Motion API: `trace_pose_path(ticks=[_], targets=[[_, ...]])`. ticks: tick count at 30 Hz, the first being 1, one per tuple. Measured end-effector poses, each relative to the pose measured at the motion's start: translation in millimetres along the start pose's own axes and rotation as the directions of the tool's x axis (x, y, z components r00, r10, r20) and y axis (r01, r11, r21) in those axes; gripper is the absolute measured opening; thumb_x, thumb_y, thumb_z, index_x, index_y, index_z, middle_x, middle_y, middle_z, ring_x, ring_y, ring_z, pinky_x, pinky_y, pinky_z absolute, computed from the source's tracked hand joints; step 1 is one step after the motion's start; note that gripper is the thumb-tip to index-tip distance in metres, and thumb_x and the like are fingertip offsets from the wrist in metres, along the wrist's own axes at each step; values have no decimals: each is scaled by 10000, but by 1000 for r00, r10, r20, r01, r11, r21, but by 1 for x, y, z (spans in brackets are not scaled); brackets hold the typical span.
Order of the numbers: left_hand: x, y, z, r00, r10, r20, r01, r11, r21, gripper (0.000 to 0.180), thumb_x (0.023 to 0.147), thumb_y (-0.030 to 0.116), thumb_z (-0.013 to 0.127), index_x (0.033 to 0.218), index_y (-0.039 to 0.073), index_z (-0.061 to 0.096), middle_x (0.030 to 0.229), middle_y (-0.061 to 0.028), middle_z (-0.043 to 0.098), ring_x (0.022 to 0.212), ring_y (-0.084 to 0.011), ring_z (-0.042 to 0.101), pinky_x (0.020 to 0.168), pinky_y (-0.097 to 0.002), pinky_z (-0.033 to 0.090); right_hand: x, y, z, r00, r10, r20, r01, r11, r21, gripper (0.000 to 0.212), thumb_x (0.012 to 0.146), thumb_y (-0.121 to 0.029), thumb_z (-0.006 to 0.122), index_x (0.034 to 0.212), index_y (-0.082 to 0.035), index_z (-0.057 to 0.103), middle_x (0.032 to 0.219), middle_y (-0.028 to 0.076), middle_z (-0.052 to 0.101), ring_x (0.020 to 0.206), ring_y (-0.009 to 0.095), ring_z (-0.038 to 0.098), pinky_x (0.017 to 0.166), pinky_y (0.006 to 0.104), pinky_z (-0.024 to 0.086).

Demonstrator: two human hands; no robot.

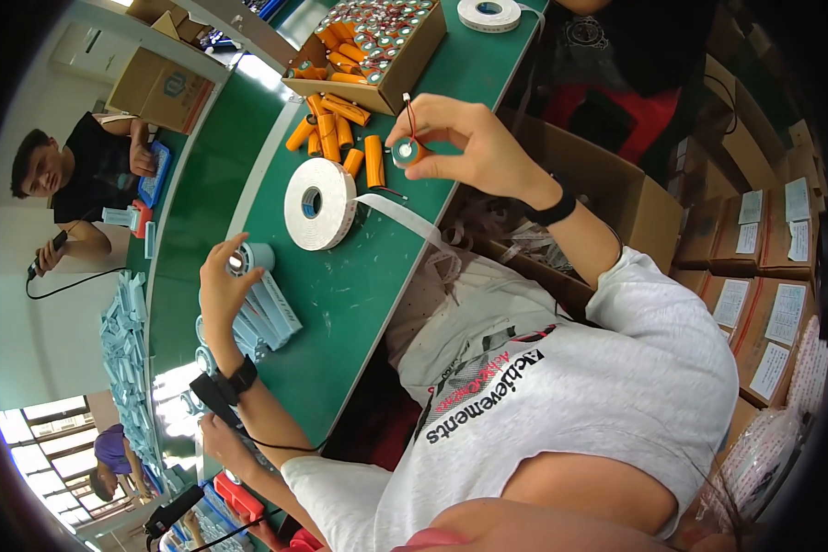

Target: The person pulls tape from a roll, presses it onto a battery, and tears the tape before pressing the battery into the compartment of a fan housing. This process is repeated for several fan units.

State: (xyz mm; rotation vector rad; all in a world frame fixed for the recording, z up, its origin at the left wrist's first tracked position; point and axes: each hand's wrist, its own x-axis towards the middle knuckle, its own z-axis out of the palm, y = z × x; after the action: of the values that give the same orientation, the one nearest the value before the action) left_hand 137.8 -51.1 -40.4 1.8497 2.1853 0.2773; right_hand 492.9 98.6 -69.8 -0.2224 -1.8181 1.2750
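Note:
In my right hand [474, 147], thumb and fingers pinch an orange-wrapped battery cell [408, 153] by its sides, above the bench. Its round end shows, and red and dark wires rise from it to a small connector. My left hand [223, 290] is at the left of the bench, thumb and fingers apart and curved around the round end of a light blue plastic casing [261, 255]; firm contact does not show. Beside the right hand lie several loose orange battery cells [329, 129]. Between my hands sits a roll of white tape [319, 204], its loose strip [400, 216] trailing over the bench edge.
A cardboard box [423, 55] full of cells stands at the far side of the green bench [340, 304]. Another tape roll [488, 14] lies beyond it. Light blue casings [124, 359] pile up at left. A co-worker's hand [225, 446] is close to my left forearm. Stacked cartons [745, 276] stand at right.

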Motion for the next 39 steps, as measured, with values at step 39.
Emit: trace_pose_path(ticks=[39], targets=[[-69,3,62,905,379,-192,-385,923,5,120,712,-8,616,790,10,526,1044,-104,475,1108,-330,413,961,-450,325,-4,38,188,774,-264,575,542,745,-388,336,666,-16,631,995,-67,583,884,45,505,830,211,504,712,356,438]])
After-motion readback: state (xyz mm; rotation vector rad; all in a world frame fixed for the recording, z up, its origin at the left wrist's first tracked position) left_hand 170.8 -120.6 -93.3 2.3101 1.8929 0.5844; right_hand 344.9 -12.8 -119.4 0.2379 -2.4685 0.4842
